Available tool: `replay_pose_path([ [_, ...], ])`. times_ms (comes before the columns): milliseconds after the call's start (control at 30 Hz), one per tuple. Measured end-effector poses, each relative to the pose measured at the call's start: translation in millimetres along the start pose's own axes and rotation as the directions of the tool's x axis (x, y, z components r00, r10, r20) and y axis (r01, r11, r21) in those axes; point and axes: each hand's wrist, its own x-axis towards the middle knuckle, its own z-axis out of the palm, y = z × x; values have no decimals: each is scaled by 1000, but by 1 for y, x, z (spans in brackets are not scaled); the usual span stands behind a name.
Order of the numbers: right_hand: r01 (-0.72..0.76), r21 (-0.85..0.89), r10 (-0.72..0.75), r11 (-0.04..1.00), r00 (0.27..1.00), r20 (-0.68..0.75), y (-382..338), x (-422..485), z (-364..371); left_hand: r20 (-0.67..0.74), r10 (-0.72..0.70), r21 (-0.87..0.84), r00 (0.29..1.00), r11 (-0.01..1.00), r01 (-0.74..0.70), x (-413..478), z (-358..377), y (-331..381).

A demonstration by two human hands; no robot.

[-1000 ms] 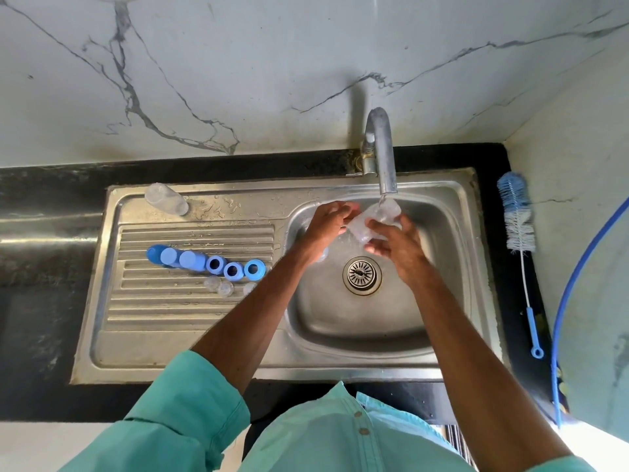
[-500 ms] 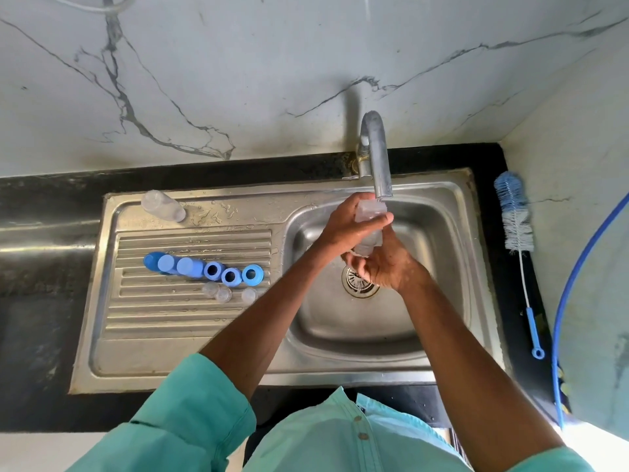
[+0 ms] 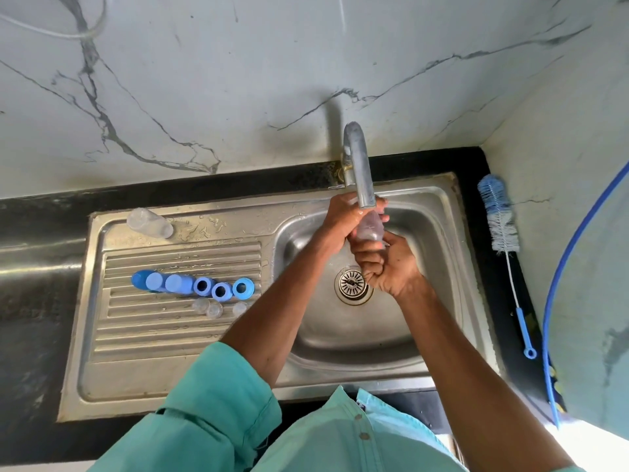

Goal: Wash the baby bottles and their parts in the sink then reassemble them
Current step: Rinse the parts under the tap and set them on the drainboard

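Clear bottle (image 3: 370,229) right under the tap (image 3: 359,172), 12 o'clock end of the sink (image 3: 340,379), left hand (image 3: 338,221) wrapped round its body, right hand (image 3: 388,267) curled round its base. Wet plastic, so could easily squirt loose and clatter down by the drain (image 3: 352,283).

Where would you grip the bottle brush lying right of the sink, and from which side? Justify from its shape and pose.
Probably the blue handle at the near end of the bottle brush, pinched from above on the sink side. It lies flat on the counter, bristles toward the back wall, with the side wall close on its right.
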Motion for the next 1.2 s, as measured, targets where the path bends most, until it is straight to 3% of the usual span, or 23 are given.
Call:
replay_pose_path([
  [33,-18,10,17,1000,999,50,0,-2,-2,26,-8,-47,1000,999,9,-2,0,2],
  [100,56,-59,-56,997,998,1,2,-2,4,-73,-36,-67,997,997,31,-2,1,0],
  [167,228,-321,-276,919,954,-114,7,-1,15,-243,-36,-10,969,999,35,2,2,-5],
  [200,291,-561,-439,775,886,-147,10,1,17,-325,-5,75,946,997,31,5,1,-8],
  [267,177,-954,-738,241,672,-61,14,8,12,-433,53,181,900,983,29,2,1,-13],
  [300,76,-997,-821,-4,569,46,16,11,8,-463,58,169,884,985,24,-1,1,-16],
  [333,30,-985,-856,-171,490,164,19,14,6,-488,53,132,871,991,13,-3,0,-19],
  [367,24,-961,-857,-275,448,256,22,17,5,-510,41,84,859,996,3,-4,-1,-23],
  [400,31,-949,-844,-314,448,294,25,20,5,-532,21,25,847,1000,-9,-6,-2,-26],
  [433,31,-957,-828,-288,494,265,27,21,8,-542,-9,-32,840,999,-10,-8,-2,-27],
  [500,-4,-990,-779,-139,617,107,33,24,15,-523,-4,-24,853,1000,-10,-6,-2,-27],
  [567,87,-984,-722,154,690,-53,36,22,24,-442,44,95,896,995,-2,-5,-3,-27],
  [600,173,-910,-672,377,727,-140,31,19,27,-392,69,162,918,987,-5,-5,-4,-27],
  [667,255,-592,-456,765,862,-219,20,9,31,-299,129,254,946,966,-52,-4,-7,-25],
  [733,181,-226,-221,957,961,-168,9,0,27,-199,186,265,962,955,-130,-3,-8,-22],
  [800,111,-68,-117,991,989,-91,1,-3,18,-116,231,316,966,931,-184,-4,-6,-16],
  [833,128,-101,-136,987,987,-81,1,-5,17,-97,256,362,962,909,-205,-4,-5,-14],
  [900,206,-315,-243,926,967,-83,3,-6,17,-70,298,462,952,855,-234,-4,-4,-13],
  [967,267,-545,-382,795,918,-106,5,-7,17,2,304,540,953,802,-257,-4,-4,-14],
  [1033,266,-609,-442,747,883,-157,6,-7,14,72,343,606,937,731,-314,-2,-9,-16],
  [1100,244,-512,-398,823,892,-215,5,-10,12,35,521,708,853,589,-389,5,-20,-24],
  [1200,296,-277,-375,914,877,-301,2,-9,11,-118,760,856,639,404,-323,17,-38,-32],
])
